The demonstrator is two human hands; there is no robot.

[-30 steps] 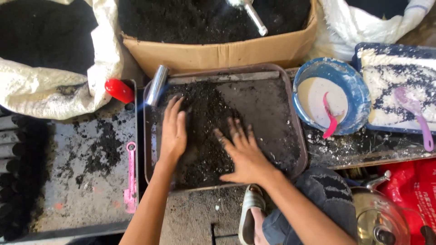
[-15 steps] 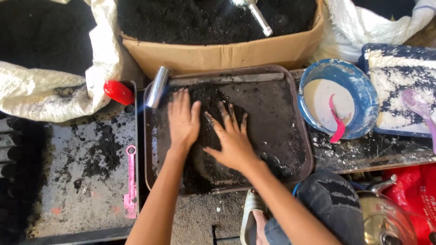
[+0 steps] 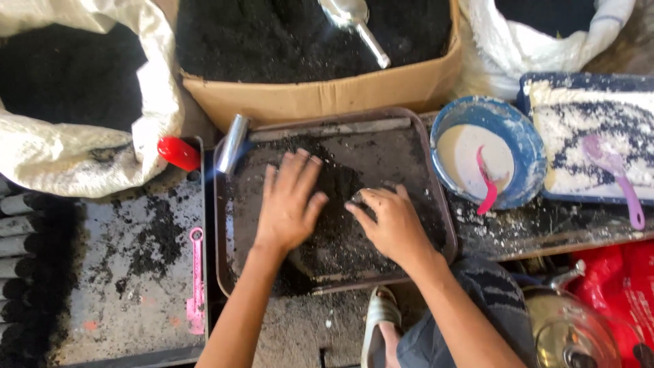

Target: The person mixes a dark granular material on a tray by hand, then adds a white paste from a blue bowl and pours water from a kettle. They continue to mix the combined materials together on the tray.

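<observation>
Head view: both hands, left and right, press open-palmed on soil inside the tray's rim.

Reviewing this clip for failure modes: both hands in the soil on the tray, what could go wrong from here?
1. The dark soil lies heaped near the tray's front rim; the left hand or right hand could push some over it.
2. The metal scoop with the red handle rests at the tray's left corner; a sweep by the left hand may knock it.
3. The blue bowl of white powder sits close on the right; soil might get flicked into it.
</observation>
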